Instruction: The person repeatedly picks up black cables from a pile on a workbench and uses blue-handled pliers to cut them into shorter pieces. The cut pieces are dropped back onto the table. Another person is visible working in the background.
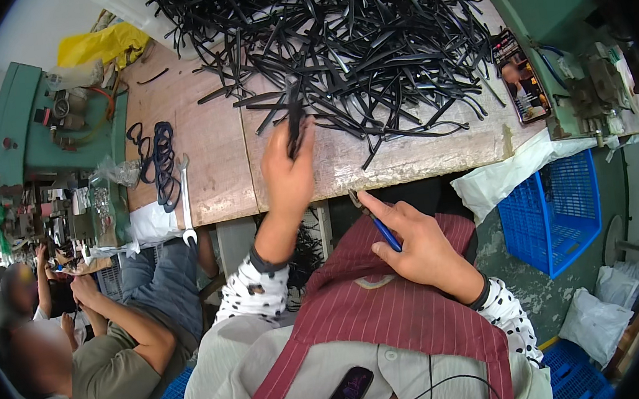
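From here, a pale wooden table (213,175) bearing a heap of thin black plastic strips (352,62)
Right hand (420,247) by the table's front edge, curled round blue-handled metal pliers (386,233); left hand (289,175) above the table, pinching blurred black pieces (295,117)

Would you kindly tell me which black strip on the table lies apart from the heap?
The black strip near the yellow bag, left of the heap; it touches no other, whereas the rest lie crowded together.

I can read no words: print on the dark rectangular card (521,76) at two o'clock is too small, and the black device (350,395) at six shows blurred marks.
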Available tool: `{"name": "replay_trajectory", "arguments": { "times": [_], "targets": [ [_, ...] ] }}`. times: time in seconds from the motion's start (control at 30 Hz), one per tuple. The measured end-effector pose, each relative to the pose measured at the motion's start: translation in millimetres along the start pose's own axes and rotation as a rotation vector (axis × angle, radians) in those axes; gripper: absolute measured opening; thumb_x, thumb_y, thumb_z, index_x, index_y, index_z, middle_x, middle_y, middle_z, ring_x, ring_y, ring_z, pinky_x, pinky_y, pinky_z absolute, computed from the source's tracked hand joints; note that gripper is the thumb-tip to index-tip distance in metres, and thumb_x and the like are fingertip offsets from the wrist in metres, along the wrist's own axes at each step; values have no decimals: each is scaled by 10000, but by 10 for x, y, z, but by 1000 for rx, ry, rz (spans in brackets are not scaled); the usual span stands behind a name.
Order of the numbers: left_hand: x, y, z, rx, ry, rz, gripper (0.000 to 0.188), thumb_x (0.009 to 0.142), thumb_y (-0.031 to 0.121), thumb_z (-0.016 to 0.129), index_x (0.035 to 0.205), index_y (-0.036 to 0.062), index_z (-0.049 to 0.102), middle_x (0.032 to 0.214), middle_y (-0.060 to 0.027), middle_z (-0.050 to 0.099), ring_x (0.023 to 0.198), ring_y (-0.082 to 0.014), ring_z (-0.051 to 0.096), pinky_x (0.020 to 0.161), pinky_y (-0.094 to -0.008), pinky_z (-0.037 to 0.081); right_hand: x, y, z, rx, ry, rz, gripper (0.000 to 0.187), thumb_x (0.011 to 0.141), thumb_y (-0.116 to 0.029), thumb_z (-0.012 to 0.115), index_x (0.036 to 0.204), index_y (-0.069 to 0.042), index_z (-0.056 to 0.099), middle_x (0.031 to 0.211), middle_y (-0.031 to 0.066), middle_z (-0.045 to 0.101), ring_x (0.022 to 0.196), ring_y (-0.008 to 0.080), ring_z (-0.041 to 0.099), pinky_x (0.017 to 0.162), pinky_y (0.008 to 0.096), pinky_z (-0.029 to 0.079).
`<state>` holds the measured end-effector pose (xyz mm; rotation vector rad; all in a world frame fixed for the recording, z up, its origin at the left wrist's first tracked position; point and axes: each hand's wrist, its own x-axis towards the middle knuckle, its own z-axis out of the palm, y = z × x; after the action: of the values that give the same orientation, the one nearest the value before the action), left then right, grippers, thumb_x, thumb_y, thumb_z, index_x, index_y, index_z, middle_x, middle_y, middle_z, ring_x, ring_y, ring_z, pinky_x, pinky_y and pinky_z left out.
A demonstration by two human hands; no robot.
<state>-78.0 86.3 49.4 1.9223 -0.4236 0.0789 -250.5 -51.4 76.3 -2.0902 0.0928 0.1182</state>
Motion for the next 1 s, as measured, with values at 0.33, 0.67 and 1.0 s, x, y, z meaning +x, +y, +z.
{"name": "replay_trajectory", "arguments": {
  "times": [0.33, 0.67, 1.0],
  "targets": [
    [522, -196, -56, 648, -59, 369, 292, 717, -28, 599, 975, 103, 630, 1007, -99, 599, 801, -381, 626, 678, -453, 514, -39, 28, 44, 15, 39, -29, 772, 759, -65, 731, 1466, -183, 443, 864, 127, 525, 757, 281, 576, 741, 359, 501],
    [-272, -400, -157, -747, -147, -419, 215, 983, 251, 604, 901, 55, 577, 747, -5, 520, 585, -69, 416, 535, -246, 365, 54, 81, 87, -209, 173, -183, 727, 742, -124, 729, 1422, -248, 504, 916, 126, 535, 798, 305, 547, 706, 409, 475],
    [-250, -76, -247, -1580, -620, -661, 394, 1056, 418, 362, 942, 72, 515, 704, 22, 445, 494, -21, 351, 440, -168, 319, 116, -50, 22, -506, 200, -362, 678, 706, -109, 729, 1347, -274, 585, 955, 115, 528, 833, 290, 489, 725, 401, 386]
  ]
}}
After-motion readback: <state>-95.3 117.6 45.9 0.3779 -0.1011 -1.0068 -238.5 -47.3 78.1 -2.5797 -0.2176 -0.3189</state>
